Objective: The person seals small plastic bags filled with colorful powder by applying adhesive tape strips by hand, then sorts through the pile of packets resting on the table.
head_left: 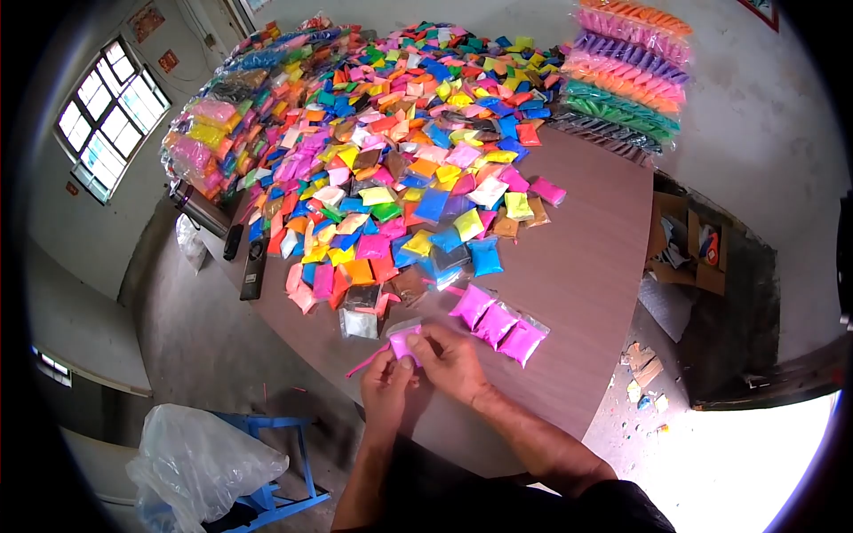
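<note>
Item: one pink packet (404, 343), clear film along its far edge, raised over the near part of the table (582, 258), just on the near side of the heap. Left hand (387, 382): fingers drawn in narrow at the packet's near side, apparently to steady a soft, limp body. Right hand (449, 362): thumb laid on the packet's face, fingers curled behind, probably for firm control of the slippery film. Both hands close together, seemingly for sharing one small thing between fingertips. Beside the left hand: one pink strip (365, 362), pointing left; whether gripped or merely lying there, cannot tell. To the right, within easy reach: row (496, 326) of three packets, much alike in colour, set in a slanting line, perhaps for telling apart from the mixed colours. Just beyond the hands, to the left: white packet (360, 324), at the heap's near fringe. Heap (400, 142): many colours, piled loose towards the far side, presumably to leave working room near the body. Far right: stack (626, 80) of filled clear bags, laid flat in layers by the wall, likely for steadiness. Left edge of table: dark handset (253, 271), set out of the hands' way, to judge by its place. Near left, off the table: clear plastic bag (200, 462), draped over a blue stand (306, 457), perhaps for easy reach.
</note>
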A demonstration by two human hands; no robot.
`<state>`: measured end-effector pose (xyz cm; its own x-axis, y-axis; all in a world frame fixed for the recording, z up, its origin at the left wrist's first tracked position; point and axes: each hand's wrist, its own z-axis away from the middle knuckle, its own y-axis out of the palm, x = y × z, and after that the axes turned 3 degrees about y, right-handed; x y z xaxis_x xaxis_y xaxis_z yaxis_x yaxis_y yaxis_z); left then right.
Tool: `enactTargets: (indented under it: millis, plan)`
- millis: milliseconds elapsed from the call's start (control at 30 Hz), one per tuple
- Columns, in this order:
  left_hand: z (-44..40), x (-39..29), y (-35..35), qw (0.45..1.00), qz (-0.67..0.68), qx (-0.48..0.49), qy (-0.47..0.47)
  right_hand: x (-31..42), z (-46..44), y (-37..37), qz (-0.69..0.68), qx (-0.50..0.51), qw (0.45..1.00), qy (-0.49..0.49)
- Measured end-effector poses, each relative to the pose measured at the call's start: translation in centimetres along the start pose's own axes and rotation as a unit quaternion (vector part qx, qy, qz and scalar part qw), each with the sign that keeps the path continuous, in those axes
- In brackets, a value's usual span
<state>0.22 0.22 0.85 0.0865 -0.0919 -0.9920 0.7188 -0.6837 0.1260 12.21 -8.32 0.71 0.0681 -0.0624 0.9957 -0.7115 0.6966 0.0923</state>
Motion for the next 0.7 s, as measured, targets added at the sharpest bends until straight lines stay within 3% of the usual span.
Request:
enactTargets:
  millis: [200, 400, 500, 700]
  plan:
    - [0.1, 0.3, -0.3, 1.0, 0.008, -0.013, 0.01, 1.3, 0.2, -0.3, 0.028, 0.032, 0.999, 0.019]
    - [-0.1, 0.1, -0.3, 1.0, 0.023, -0.01, 0.005, -0.3, -0.1, -0.1, 0.009, 0.014, 0.999, -0.038]
    - [-0.4, 0.5, -0.8, 0.995, 0.069, -0.059, -0.041, 0.2, 0.1, 0.0, -0.024, 0.028, 0.999, -0.03]
    - [0.0, 1.2, -1.1, 0.999, 0.029, -0.016, 0.011, -0.4, 0.3, 0.2, -0.017, 0.042, 0.999, 0.01]
